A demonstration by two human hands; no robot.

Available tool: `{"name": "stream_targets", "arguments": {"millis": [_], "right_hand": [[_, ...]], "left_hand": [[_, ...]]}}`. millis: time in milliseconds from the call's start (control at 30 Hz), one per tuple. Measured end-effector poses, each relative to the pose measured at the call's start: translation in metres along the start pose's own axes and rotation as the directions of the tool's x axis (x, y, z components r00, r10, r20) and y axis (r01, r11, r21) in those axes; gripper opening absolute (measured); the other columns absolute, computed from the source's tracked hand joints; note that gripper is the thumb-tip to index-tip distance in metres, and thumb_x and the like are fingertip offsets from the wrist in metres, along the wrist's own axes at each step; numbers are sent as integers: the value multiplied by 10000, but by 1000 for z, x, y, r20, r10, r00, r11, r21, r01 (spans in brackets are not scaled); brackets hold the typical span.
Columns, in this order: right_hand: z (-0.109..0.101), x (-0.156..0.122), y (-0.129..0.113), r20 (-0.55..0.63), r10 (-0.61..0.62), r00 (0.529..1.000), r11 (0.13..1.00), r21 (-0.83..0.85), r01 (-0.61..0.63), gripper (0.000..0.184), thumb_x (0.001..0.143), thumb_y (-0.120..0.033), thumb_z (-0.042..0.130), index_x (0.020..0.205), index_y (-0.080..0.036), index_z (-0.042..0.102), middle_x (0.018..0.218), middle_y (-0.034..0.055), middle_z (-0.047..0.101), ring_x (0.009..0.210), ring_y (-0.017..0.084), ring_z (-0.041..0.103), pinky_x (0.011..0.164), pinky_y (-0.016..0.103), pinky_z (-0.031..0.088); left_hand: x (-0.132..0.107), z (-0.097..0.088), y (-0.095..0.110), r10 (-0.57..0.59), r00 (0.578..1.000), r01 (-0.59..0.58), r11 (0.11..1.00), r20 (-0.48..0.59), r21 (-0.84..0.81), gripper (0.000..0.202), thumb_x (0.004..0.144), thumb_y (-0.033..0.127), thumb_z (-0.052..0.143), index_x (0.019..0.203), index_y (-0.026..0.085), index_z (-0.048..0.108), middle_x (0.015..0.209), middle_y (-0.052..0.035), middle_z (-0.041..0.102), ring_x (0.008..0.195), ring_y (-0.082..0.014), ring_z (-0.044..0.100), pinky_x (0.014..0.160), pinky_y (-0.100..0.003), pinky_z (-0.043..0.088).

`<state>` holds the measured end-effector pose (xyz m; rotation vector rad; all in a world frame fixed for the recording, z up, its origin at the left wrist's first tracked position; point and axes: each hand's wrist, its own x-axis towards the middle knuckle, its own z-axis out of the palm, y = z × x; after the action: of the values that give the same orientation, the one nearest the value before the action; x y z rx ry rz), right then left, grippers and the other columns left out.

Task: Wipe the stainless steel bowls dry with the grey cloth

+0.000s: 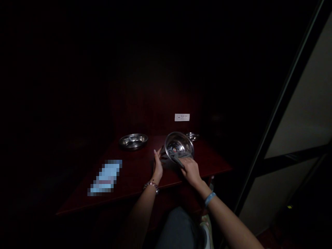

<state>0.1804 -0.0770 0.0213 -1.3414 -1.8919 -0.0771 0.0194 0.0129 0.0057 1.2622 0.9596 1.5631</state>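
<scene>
A shiny steel bowl (178,144) is tilted up on its edge on the dark red table (135,173), its inside facing me. My left hand (157,165) holds its left rim, fingers curled round the edge. My right hand (190,170) is closed on a dark grey cloth or pad (178,159) pressed against the bowl's lower rim. Something small lies inside the bowl; I cannot make it out in the dim light.
A flat steel plate (133,140) sits at the back left of the table, a small steel dish (192,136) behind the bowl. A pale blurred packet (105,177) lies front left. A white socket (182,117) is on the wall. A dark door frame (282,103) stands right.
</scene>
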Motion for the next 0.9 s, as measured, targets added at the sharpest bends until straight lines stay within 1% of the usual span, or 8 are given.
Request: {"name": "stream_targets", "arguments": {"millis": [67,100,200,300,400,567,667,900], "right_hand": [[-7,6,1,-125,150,981,946,308,-105,256,926,-302,582,1045,-160,758,1030,87,775,984,249,690,943,365,516],[-10,10,2,-145,239,960,867,477,-143,303,935,-389,588,993,-141,752,972,85,774,939,245,695,911,364,531],[-17,18,3,-44,459,887,479,853,-206,419,888,-540,638,1060,-165,712,969,62,771,925,227,713,882,362,566],[-16,18,7,165,543,823,99,961,-258,395,873,-515,665,1125,-212,674,990,56,777,952,225,736,868,383,601],[-8,10,13,314,513,799,-93,946,-311,319,880,-469,675,1050,-199,684,933,70,785,941,234,751,850,396,620],[8,0,20,377,497,782,-209,926,-313,214,914,-397,662,1013,-208,680,885,36,785,840,196,763,848,380,624],[12,-1,22,414,487,769,-247,910,-333,209,926,-386,646,1015,-199,676,856,36,780,818,193,765,838,381,626],[13,-3,30,419,452,788,-106,902,-419,322,869,-464,692,1022,-181,675,814,55,771,800,217,765,808,385,633]], "left_hand": [[1,0,3,-25,1000,25,1000,-15,-13,814,958,715,145,1397,196,592,1276,-147,700,980,-213,695,691,-269,534],[1,0,4,-29,999,28,999,-17,-22,803,965,703,142,1416,197,574,1283,-150,696,956,-204,693,666,-259,524],[2,-1,5,-42,999,40,997,-25,-62,768,987,666,138,1445,197,538,1287,-157,695,966,-206,691,689,-270,525],[1,-3,5,-93,995,90,991,-33,-95,766,986,675,136,1427,205,552,1260,-153,711,1060,-234,692,788,-320,543],[1,-3,1,-118,993,118,984,11,-134,767,974,702,181,1363,191,599,1236,-153,723,1120,-258,690,891,-379,547],[5,-2,-5,-108,994,112,973,27,-200,583,951,599,439,1149,115,697,1170,-183,741,1145,-280,682,1018,-430,508],[6,-3,-6,-105,994,101,978,-8,-182,495,937,538,479,1038,112,712,1087,-173,759,1092,-270,699,1034,-435,499],[5,-7,-8,-29,996,19,992,-80,-126,494,806,660,591,809,169,648,867,-81,730,903,-238,685,886,-378,557]]}}
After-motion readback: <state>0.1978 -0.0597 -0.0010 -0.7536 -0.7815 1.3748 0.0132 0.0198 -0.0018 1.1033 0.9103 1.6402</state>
